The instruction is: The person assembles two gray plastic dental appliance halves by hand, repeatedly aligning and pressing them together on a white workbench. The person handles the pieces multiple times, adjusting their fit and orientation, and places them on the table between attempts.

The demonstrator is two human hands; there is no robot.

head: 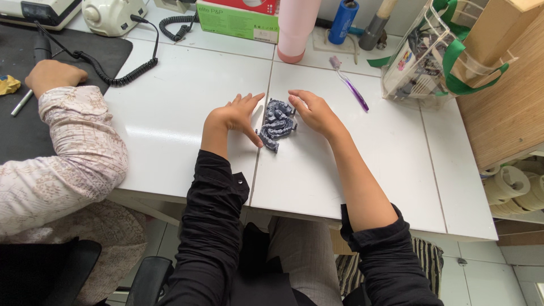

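A small pile of grey dental models lies on the white tiled table, in front of me. My left hand rests on the table just left of the pile, fingers spread, thumb touching its lower edge. My right hand lies against the pile's right side, fingers curled toward its top. Neither hand lifts anything. Both arms wear black sleeves pushed back.
A purple toothbrush lies to the right of the pile. A pink cylinder, a green box and a clear bin stand at the back. A co-worker's arm in a patterned sleeve rests at left on a black mat.
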